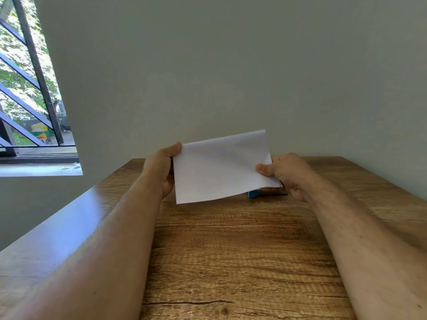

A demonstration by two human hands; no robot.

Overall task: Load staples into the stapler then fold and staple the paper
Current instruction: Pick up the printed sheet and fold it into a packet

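Note:
A folded white sheet of paper (219, 167) is held up above the wooden table (231, 250). My left hand (161, 167) pinches its upper left edge, thumb on top. My right hand (286, 174) grips the lower right corner, thumb pressed on the front. Just below that corner a blue stapler (253, 194) peeks out, mostly hidden by the paper and my right hand; whether it lies on the table or is held is unclear.
A plain wall stands right behind the table's far edge. A barred window (27, 88) is at the left, beyond the table's left edge.

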